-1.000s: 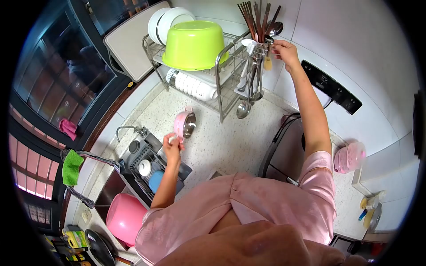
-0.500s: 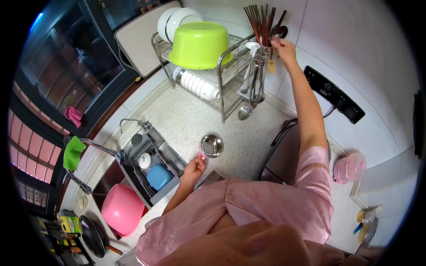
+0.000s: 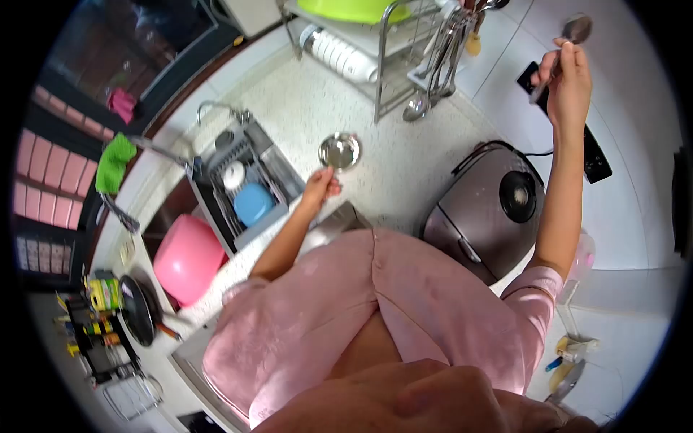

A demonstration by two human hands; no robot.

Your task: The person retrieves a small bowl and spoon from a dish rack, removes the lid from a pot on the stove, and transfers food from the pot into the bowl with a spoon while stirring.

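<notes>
My right hand (image 3: pixel 569 83) is raised in front of the tiled wall, fingers closed round the handle of a spoon (image 3: pixel 577 29). The spoon's dark, shiny bowl points up past my fingertips, and its handle end sticks out below them. On the speckled counter, my left hand (image 3: pixel 321 187) has its fingers curled at the near edge of a small steel bowl (image 3: pixel 339 151). That bowl stands upright, and nothing shows inside it. Just which part of the rim my left fingers pinch is hard to make out.
A rice cooker (image 3: pixel 491 206) stands below my right arm. At the back is a wire dish rack (image 3: pixel 382 65) with hanging utensils (image 3: pixel 440 68) and a white ribbed bottle (image 3: pixel 339 54). Left lie a sink rack (image 3: pixel 271 155), a blue container (image 3: pixel 253 204) and a pink basin (image 3: pixel 189 260).
My right hand has left the utensil holder with the spoon and come right, over the power strip. My left hand stays at the steel bowl. The camera view has tilted downward.
</notes>
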